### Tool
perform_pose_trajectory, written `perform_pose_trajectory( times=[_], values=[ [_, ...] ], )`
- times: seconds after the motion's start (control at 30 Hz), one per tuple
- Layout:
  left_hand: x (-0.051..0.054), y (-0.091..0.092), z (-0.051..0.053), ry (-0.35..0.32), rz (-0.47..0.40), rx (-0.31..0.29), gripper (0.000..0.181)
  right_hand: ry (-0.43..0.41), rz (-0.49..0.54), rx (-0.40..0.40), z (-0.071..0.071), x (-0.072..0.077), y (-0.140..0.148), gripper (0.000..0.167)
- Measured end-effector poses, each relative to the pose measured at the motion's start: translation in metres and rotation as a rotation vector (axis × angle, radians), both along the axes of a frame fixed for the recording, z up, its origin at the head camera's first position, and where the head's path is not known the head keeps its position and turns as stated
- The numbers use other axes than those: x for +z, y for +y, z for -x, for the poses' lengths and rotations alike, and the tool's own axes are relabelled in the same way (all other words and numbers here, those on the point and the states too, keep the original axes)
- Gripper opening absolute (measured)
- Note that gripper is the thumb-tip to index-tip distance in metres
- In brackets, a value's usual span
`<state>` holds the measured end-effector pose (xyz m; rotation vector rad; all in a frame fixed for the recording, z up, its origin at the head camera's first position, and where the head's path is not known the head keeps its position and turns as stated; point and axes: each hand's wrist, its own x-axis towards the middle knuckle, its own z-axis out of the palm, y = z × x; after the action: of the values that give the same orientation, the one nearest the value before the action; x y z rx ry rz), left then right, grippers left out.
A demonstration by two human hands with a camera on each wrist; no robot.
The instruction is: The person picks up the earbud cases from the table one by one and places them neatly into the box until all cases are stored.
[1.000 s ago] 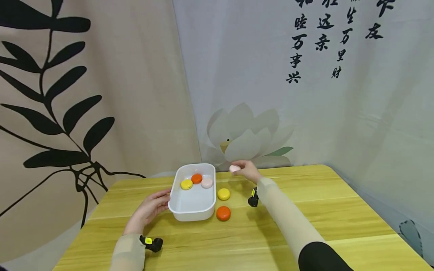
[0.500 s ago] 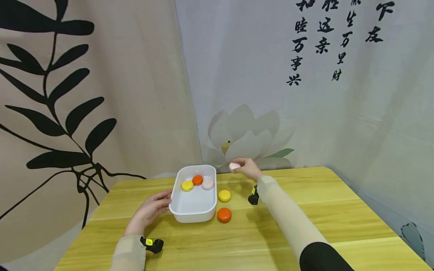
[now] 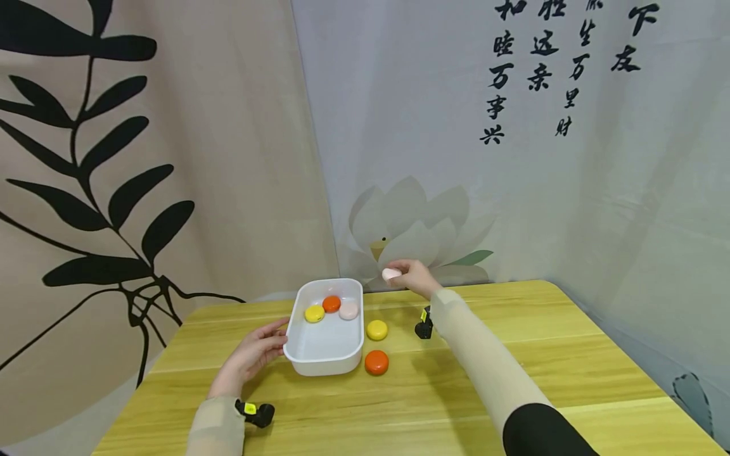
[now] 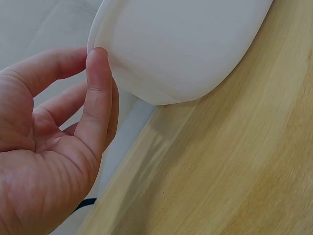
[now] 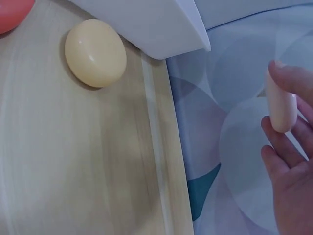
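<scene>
My right hand (image 3: 415,277) pinches a pale pink rounded disc (image 3: 391,274) between thumb and fingers, above the table's far edge. In the right wrist view the disc (image 5: 281,104) is seen edge-on. My left hand (image 3: 253,356) rests its fingers on the left side of a white rectangular box (image 3: 325,366); in the left wrist view the fingertips (image 4: 98,66) touch its outer wall near the rim. Inside the box lie a yellow disc (image 3: 314,313), an orange disc (image 3: 331,304) and a pale pink disc (image 3: 348,310).
Right of the box, on the wooden table (image 3: 513,361), lie another yellow disc (image 3: 377,330) and, nearer, another orange disc (image 3: 376,362). A printed curtain (image 3: 433,126) hangs behind the table's far edge.
My right hand has moved slightly left and up with the pink disc, closer to the box. My left hand has stayed at the box's side.
</scene>
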<state>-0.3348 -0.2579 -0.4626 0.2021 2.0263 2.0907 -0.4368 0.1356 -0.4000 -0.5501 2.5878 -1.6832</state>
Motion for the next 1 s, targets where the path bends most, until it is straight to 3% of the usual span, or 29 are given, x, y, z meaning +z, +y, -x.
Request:
perform_pose_trajectory(
  times=[0.17,0.47,0.8,1.0],
  values=[
    [0.001,0.000,0.001,0.005,0.000,0.003,0.058,0.014,0.012,0.009,0.000,0.005,-0.006,0.047],
    [0.002,-0.001,0.002,0.013,-0.002,-0.007,0.059,-0.012,0.007,-0.002,0.011,0.002,-0.018,0.047],
    [0.003,0.002,0.001,0.008,0.006,0.014,0.058,0.033,-0.002,0.008,0.008,0.003,-0.030,0.047],
    [0.001,0.001,0.000,0.001,0.006,0.016,0.059,0.001,0.000,0.012,0.006,0.004,-0.036,0.048]
  ],
)
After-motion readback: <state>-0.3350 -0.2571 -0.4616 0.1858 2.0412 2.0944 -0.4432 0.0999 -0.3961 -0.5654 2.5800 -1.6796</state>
